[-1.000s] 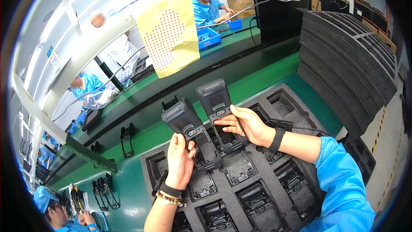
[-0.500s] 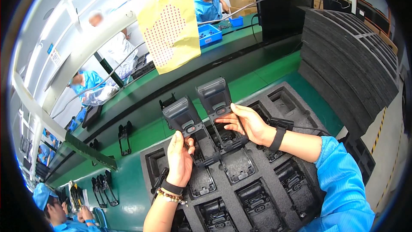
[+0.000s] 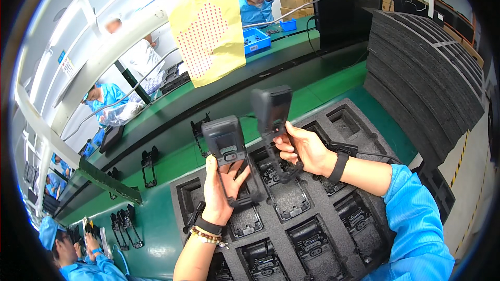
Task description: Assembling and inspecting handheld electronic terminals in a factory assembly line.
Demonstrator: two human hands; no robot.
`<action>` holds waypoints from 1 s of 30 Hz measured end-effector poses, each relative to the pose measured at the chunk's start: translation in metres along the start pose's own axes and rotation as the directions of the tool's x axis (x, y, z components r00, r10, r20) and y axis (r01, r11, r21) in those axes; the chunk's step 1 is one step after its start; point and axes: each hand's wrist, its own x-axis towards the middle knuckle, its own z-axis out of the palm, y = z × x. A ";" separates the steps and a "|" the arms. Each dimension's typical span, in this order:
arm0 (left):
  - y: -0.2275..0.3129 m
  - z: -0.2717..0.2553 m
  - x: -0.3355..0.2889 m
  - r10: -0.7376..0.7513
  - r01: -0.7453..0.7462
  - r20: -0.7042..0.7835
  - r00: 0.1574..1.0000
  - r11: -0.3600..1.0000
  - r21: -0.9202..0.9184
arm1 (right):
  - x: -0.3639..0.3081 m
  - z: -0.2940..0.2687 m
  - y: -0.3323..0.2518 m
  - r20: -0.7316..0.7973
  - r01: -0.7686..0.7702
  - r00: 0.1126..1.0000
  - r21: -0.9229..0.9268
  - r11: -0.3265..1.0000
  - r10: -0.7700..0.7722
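Note:
A black plastic device housing (image 3: 225, 132) with an open lower frame is in my left hand (image 3: 217, 192), the thumb along its side and the fingers behind the frame. My right hand (image 3: 308, 152) grips a second black housing (image 3: 272, 108) of the same kind by its right edge; this one is tilted and slightly blurred. Both housings are raised above a grey foam tray (image 3: 322, 203), whose cut-outs hold several black device parts (image 3: 312, 247). My wrists each wear a black band, and beaded bracelets (image 3: 208, 238) are on the left one.
A tall stack of dark foam sheets (image 3: 416, 73) rises at the right. Black frames (image 3: 150, 166) lie on the green bench at the left. A yellow sheet with red dots (image 3: 208, 36) hangs ahead. Co-workers in blue sit beyond the bench and at lower left; another person wears white.
Both housings have been lifted and turned, their lower frames swinging up off the tray. My left fingers have spread behind the frame; the right housing has tilted and shifted slightly right.

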 end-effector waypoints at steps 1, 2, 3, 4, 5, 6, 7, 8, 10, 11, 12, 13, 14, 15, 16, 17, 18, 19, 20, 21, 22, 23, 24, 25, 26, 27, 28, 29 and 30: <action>0.001 -0.001 -0.001 0.002 -0.002 0.000 1.000 1.000 0.000 | 0.000 0.000 0.002 0.001 0.000 1.000 -0.001 1.000 0.000; 0.002 0.000 -0.002 -0.023 0.024 0.046 0.999 1.000 -0.018 | 0.000 0.001 0.004 0.027 0.025 0.999 0.093 0.995 -0.028; 0.004 0.002 -0.003 -0.046 0.050 0.091 0.995 0.998 -0.033 | 0.000 0.001 0.006 0.051 0.046 0.997 0.187 0.981 -0.057; 0.002 0.000 -0.002 -0.040 0.043 0.108 0.993 0.999 -0.021 | 0.001 -0.002 0.006 0.156 0.013 0.986 0.246 0.969 -0.053; 0.003 0.000 -0.002 -0.038 0.040 0.107 0.994 0.999 -0.021 | 0.003 -0.006 0.008 0.201 -0.012 0.979 0.227 0.974 -0.034; 0.003 0.001 -0.003 -0.041 0.046 0.116 0.992 0.998 -0.040 | 0.003 -0.004 0.008 0.156 -0.041 0.988 0.187 0.982 0.012; 0.004 0.002 -0.003 -0.045 0.052 0.125 0.991 0.997 -0.059 | 0.003 -0.002 0.008 0.109 -0.071 0.992 0.148 0.986 0.055; 0.004 0.003 -0.004 -0.045 0.052 0.125 0.991 0.997 -0.058 | 0.005 0.000 0.007 0.090 -0.091 0.993 0.103 0.991 0.082; 0.003 0.006 -0.006 0.019 -0.020 0.172 0.985 1.000 0.001 | 0.007 0.006 0.006 0.067 -0.138 0.989 0.052 0.989 0.134; 0.002 0.006 -0.007 0.018 -0.018 0.173 0.985 1.000 0.001 | 0.009 0.000 0.008 0.140 -0.130 0.982 0.030 0.991 0.125; 0.001 0.007 -0.007 0.025 -0.030 0.170 0.985 0.999 0.025 | 0.008 0.004 0.010 0.104 -0.117 0.988 0.006 0.993 0.116; 0.001 0.007 -0.008 0.032 -0.041 0.168 0.985 0.998 0.048 | 0.007 0.007 0.012 0.068 -0.105 0.992 -0.018 0.994 0.106; 0.002 0.007 -0.008 0.031 -0.040 0.168 0.985 0.998 0.049 | 0.007 0.007 0.012 0.068 -0.105 0.992 -0.017 0.994 0.106; 0.002 0.008 -0.009 0.036 -0.046 0.163 0.986 0.997 0.058 | 0.008 0.006 0.013 0.072 -0.107 0.991 -0.048 0.993 0.110; 0.002 0.008 -0.009 0.041 -0.052 0.159 0.986 0.996 0.068 | 0.008 0.005 0.013 0.077 -0.109 0.990 -0.079 0.991 0.115; 0.002 0.008 -0.009 0.041 -0.053 0.158 0.987 0.996 0.069 | 0.008 0.005 0.013 0.078 -0.110 0.990 -0.079 0.991 0.116; 0.000 0.007 -0.009 0.057 -0.071 0.138 0.989 0.993 0.093 | 0.008 0.004 0.013 0.063 -0.120 0.990 -0.126 0.985 0.129; -0.001 0.006 -0.009 0.074 -0.088 0.119 0.990 0.989 0.119 | 0.007 0.004 0.012 0.047 -0.131 0.989 -0.172 0.976 0.141; 0.000 0.007 -0.009 0.064 -0.076 0.093 0.994 0.989 0.130 | 0.007 0.005 0.012 0.048 -0.130 0.989 -0.173 0.976 0.141; -0.001 0.008 -0.009 0.064 -0.076 0.092 0.994 0.989 0.129 | 0.006 0.006 0.012 0.047 -0.143 0.987 -0.172 0.975 0.153; -0.001 0.008 -0.009 0.049 -0.061 0.084 0.995 0.987 0.146 | 0.006 0.006 0.013 0.046 -0.156 0.985 -0.172 0.973 0.166; -0.001 0.009 -0.009 0.033 -0.045 0.076 0.997 0.985 0.164 | 0.005 0.007 0.013 0.045 -0.156 0.985 -0.172 0.973 0.166; 0.000 0.010 -0.010 0.034 -0.046 0.075 0.997 0.985 0.164 | 0.003 0.008 0.013 0.055 -0.156 0.984 -0.168 0.973 0.167; 0.000 0.010 -0.010 0.024 -0.038 0.078 0.997 0.984 0.176 | 0.003 0.008 0.013 0.064 -0.155 0.984 -0.164 0.974 0.168; 0.001 0.011 -0.011 0.014 -0.030 0.081 0.997 0.982 0.189 | 0.003 0.008 0.012 0.094 -0.151 0.982 -0.131 0.980 0.164; 0.001 0.012 -0.012 0.014 -0.030 0.081 0.997 0.982 0.189 | 0.003 0.009 0.012 0.094 -0.151 0.982 -0.131 0.980 0.164; 0.002 0.014 -0.013 0.006 -0.022 0.082 0.997 0.980 0.197 | 0.003 0.011 0.010 0.097 -0.168 0.978 -0.156 0.973 0.184; 0.002 0.014 -0.014 -0.003 -0.015 0.083 0.997 0.979 0.205 | 0.003 0.013 0.009 0.099 -0.184 0.974 -0.181 0.966 0.204; 0.001 0.014 -0.014 -0.004 -0.014 0.085 0.996 0.979 0.205 | 0.002 0.014 0.008 0.085 -0.194 0.973 -0.200 0.960 0.214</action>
